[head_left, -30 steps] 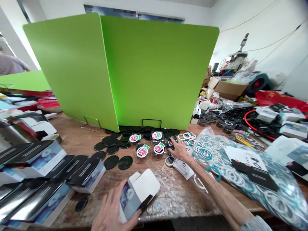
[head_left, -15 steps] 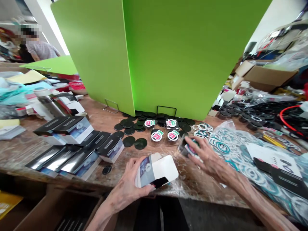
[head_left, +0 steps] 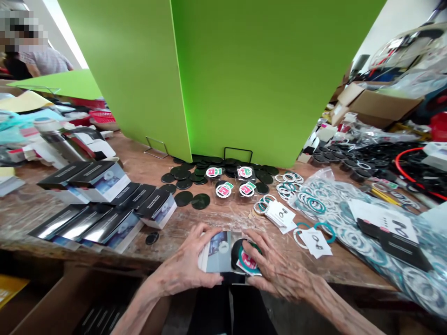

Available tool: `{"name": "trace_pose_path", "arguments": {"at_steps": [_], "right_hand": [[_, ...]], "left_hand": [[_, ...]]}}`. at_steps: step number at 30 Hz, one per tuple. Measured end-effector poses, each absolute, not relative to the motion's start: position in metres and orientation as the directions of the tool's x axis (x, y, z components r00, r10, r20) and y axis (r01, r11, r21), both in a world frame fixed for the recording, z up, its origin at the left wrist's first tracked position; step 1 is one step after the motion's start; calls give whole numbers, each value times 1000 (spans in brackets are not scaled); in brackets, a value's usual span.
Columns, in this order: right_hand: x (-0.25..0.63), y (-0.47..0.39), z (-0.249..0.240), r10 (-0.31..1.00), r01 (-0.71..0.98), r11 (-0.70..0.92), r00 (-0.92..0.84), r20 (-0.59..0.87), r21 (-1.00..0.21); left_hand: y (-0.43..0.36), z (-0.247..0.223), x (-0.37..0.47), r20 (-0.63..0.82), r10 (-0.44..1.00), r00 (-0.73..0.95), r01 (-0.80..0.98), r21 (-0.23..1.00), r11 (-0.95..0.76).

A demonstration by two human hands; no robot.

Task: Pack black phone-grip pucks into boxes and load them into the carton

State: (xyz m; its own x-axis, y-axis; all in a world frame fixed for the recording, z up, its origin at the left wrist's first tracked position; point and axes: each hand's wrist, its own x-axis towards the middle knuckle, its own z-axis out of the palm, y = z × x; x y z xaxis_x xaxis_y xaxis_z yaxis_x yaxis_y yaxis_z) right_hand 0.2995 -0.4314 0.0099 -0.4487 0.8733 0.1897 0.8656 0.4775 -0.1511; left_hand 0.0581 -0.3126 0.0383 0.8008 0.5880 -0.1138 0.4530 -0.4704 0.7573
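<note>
Near the table's front edge, my left hand (head_left: 183,265) is closed round a small printed cardboard box (head_left: 219,253). My right hand (head_left: 279,267) grips a black round piece with a teal ring and a pink-and-green label (head_left: 249,260) at the box's right end. Fingers hide part of that end, so how far the piece sits inside cannot be told. Beyond my hands stand several clear-wrapped round pieces (head_left: 223,190) with similar labels. Black discs (head_left: 200,201) lie around them. Right of my right hand are white numbered cards (head_left: 280,214) and loose rings (head_left: 324,231).
Closed boxes (head_left: 115,228) are stacked at the left. A plastic bag of white and teal rings (head_left: 349,232) covers the right side. Green panels (head_left: 272,79) stand behind on wire feet (head_left: 238,153). A person (head_left: 45,58) is at the far left.
My right hand has brought the black round piece leftward and toward me to the box. The box's white flap no longer shows. Cards and rings beneath my right arm have come into view.
</note>
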Motion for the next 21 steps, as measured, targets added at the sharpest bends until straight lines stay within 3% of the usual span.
{"name": "trace_pose_path", "arguments": {"at_steps": [7,11,14,18,21], "right_hand": [[277,-432,-6,896,816,436,-354,268,-381],[271,-435,-3,912,787,286,-47,408,-547],[267,-433,5,847,837,204,109,520,-508],[261,-418,21,822,886,299,-51,568,-353],[257,-408,26,827,901,315,-107,551,-298]], "left_hand": [[-324,26,66,-19,612,791,425,736,-527],[-327,20,68,61,687,724,406,768,-495],[-331,9,84,171,747,643,383,773,-506],[-339,-17,117,364,840,402,333,796,-505],[-339,-28,122,361,887,287,276,856,-437]]}}
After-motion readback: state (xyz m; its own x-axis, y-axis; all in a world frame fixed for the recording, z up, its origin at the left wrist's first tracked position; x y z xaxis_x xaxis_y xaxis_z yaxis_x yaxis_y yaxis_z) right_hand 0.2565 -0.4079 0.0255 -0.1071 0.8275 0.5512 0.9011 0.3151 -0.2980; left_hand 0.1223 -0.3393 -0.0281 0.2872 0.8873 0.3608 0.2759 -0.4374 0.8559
